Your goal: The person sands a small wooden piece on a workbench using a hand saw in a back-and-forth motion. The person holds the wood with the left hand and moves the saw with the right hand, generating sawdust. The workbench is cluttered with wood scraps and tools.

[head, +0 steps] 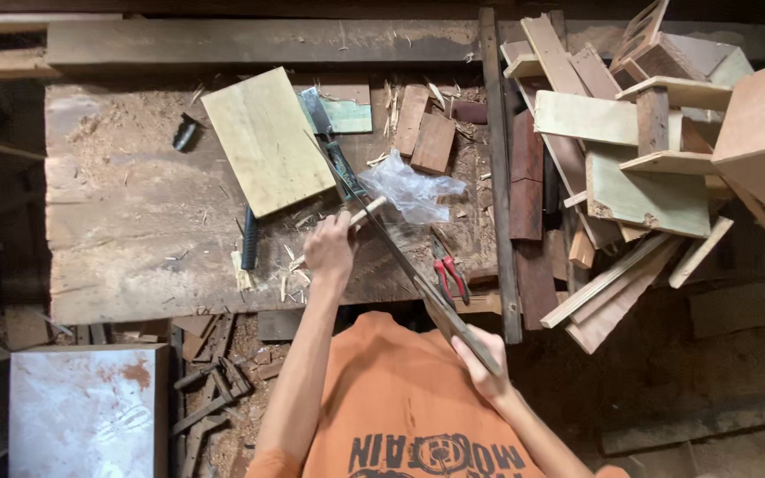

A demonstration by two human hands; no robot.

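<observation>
**Workbench, head view: hands, blade and stick**

Head view, looking straight down on a worn wooden workbench [135, 230] strewn with shavings.

- Left hand [329, 248]: fingers clenched around a thin pale wooden stick [367, 212], which points up and to the right from the fist, over the bench's near edge.
- Right hand [482, 367]: fingers closed around the lower end of a long dark blade [400, 257]. The blade runs diagonally from this hand, near the person's orange shirt [391, 398], up and left across the bench; it crosses the stick just beside the left hand. Whether edge and stick actually touch cannot be told.
- Pale rectangular board [266, 140]: lies flat on the bench, above and left of the left hand.
- Clear plastic bag [413, 188]: crumpled, just right of the blade's upper part.
- Red-handled pliers [450, 274]: on the bench near its front edge, between the blade and the bench's right rail.
- Small brown wood blocks [433, 142]: at the far side of the bench, above the bag.
- Dark ribbed handle [249, 237]: lies below the board's lower corner.
- Heap of offcut planks [639, 168]: stacked loosely to the right of the bench.
- White, rust-stained panel [86, 412]: lower left, on the floor.
</observation>
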